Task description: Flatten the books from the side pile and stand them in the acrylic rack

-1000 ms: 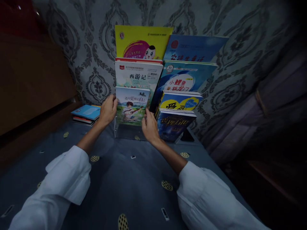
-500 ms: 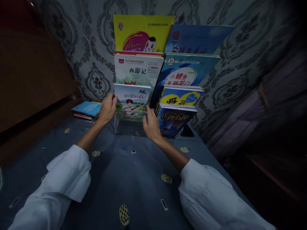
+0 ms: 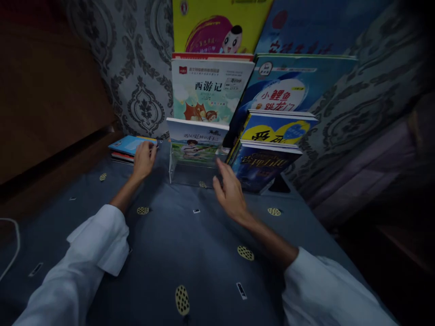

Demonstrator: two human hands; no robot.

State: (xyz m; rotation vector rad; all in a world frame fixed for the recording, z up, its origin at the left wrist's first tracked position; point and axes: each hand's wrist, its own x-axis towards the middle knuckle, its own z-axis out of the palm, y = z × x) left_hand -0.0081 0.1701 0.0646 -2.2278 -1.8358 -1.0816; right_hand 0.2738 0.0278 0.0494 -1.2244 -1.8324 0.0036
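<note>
My left hand (image 3: 144, 160) is at the right end of a small stack of books (image 3: 126, 145) with a light blue cover on top. Its fingers are bent and apart, and I cannot tell whether they touch the stack. A clear stand (image 3: 190, 174) holds a thin book with a guitar player on its cover (image 3: 200, 138), which leans back in the front tier. Beside the stand's right front edge is my right hand (image 3: 231, 188), open, with thumb and fingers apart and nothing held. Behind the thin book stands a white and green book (image 3: 209, 88).
A second row on the right holds a dark blue book (image 3: 265, 163), a yellow and blue book (image 3: 277, 127) and a teal book (image 3: 292, 81). At the back left rises a yellow book (image 3: 217, 27). Patterned wallpaper (image 3: 146, 106) lies behind; a dark blue cloth (image 3: 163, 253) covers the surface.
Both hands have let go of the thin book. My left hand has moved left to the small stack; my right hand has drawn back slightly. The view has shifted closer to the stand.
</note>
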